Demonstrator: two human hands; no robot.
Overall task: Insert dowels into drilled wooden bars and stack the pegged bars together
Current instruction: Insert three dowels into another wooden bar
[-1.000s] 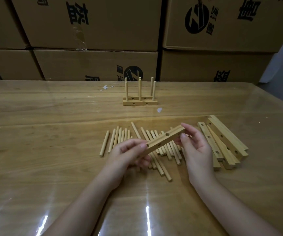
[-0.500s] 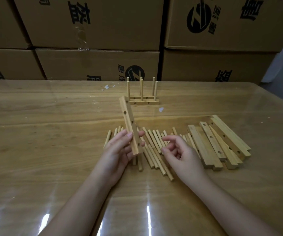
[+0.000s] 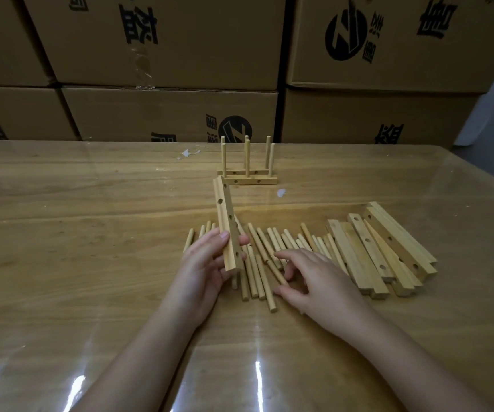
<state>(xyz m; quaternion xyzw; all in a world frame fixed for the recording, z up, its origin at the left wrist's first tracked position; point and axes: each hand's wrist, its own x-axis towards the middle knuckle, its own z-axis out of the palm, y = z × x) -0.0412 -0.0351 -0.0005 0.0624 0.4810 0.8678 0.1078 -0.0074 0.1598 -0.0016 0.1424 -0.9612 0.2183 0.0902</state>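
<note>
Left fingers (image 3: 224, 235) grip my undoweled bar (image 3: 227, 227); right fingers (image 3: 284, 254) spread over loose dowels (image 3: 259, 263). Two pegged bars (image 3: 247, 180) done, bar pile (image 3: 382, 248) waits.

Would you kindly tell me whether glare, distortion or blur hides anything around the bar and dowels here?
Head view: glare streaks lie on the glossy table near the bottom edge, clear of the work; the wide lens leans the boxes' upright edges outward; the bar in the left hand shows crisp holes; the right hand over the dowels looks slightly soft.

Bare left hand (image 3: 202, 267), bare right hand (image 3: 317, 282), bare forearms (image 3: 138, 355)
</note>
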